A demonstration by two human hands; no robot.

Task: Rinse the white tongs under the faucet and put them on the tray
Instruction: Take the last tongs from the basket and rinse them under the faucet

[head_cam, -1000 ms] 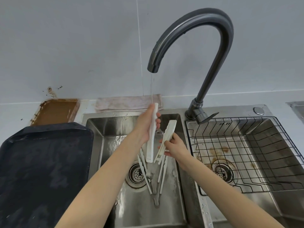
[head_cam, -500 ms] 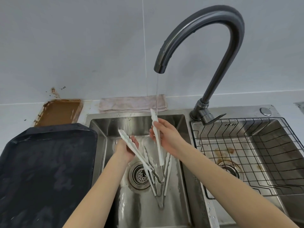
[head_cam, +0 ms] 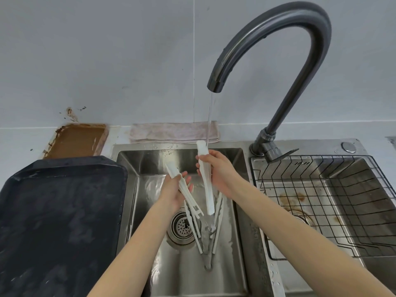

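Two long white plastic tong pieces were held over the stainless steel sink basin (head_cam: pixel 233 211): the right hand (head_cam: pixel 222 175) gripped one piece (head_cam: pixel 206 181) nearly upright, top end touching the stream from the dark curved faucet (head_cam: pixel 278 33). The left hand (head_cam: pixel 174 190) pinched the other piece (head_cam: pixel 185 192), slanting up-left, fingers partly spread. The black rectangular tray (head_cam: pixel 60 221) lay left on the tabletop.

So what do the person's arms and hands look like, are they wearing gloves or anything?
No gloves. The left hand and right hand are bare, and both forearms are bare too, with no sleeves showing. I see no rings, watch or bracelets on them.
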